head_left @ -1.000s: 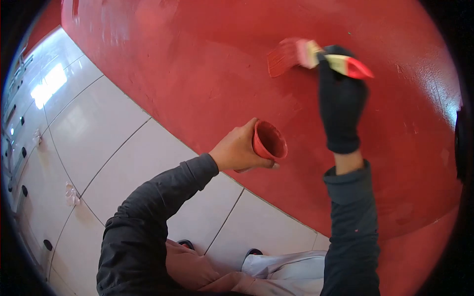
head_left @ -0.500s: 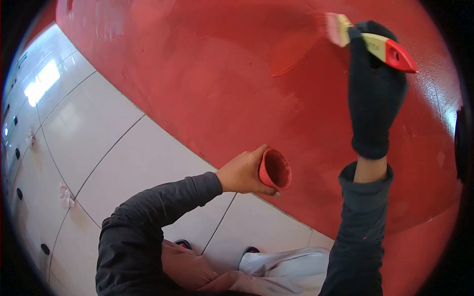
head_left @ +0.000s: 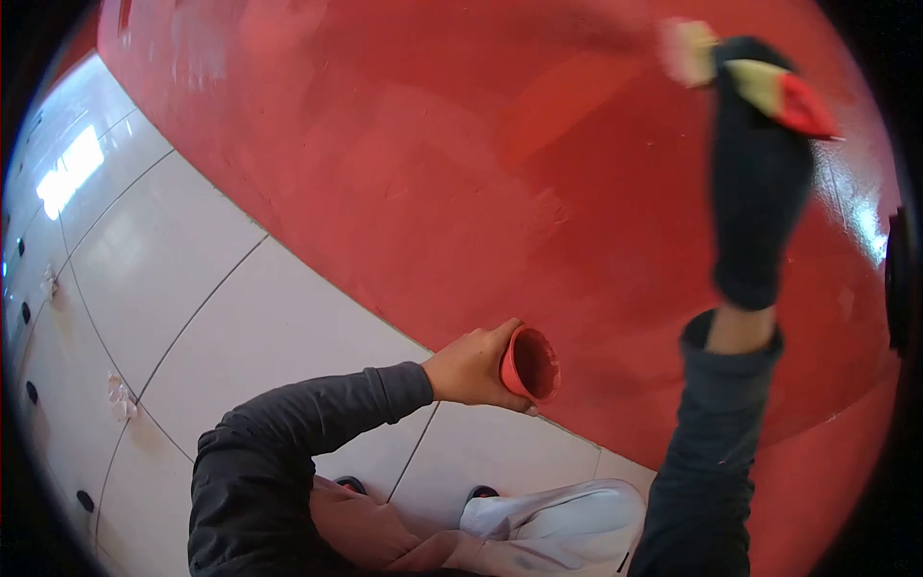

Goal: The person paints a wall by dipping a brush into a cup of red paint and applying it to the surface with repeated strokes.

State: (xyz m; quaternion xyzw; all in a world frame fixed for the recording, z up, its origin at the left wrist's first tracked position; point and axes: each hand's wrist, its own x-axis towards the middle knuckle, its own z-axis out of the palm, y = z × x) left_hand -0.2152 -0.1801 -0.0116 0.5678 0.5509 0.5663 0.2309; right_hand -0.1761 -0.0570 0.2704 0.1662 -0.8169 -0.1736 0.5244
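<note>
My right hand (head_left: 760, 183), in a black glove, grips a paintbrush (head_left: 755, 85) with a cream and red handle. Motion blurs both, and the bristles face left against the red wall (head_left: 615, 212). Whether the bristles touch the wall is hard to make out. My bare left hand (head_left: 476, 365) is wrapped round a red cup (head_left: 532, 365) lower down, close to the wall's base. The cup's mouth faces me and its inside is red; how much paint it holds cannot be seen. A brighter red patch lies on the wall left of the brush.
Pale floor tiles (head_left: 221, 298) meet the wall along a slanting edge. Crumpled clear wrapping (head_left: 121, 396) lies on the floor at left, among several small dark round spots. A dark object (head_left: 896, 284) sits at the far right edge.
My right hand and the paintbrush have moved slightly to the right along the wall. The cup in my left hand sits a little lower in view.
</note>
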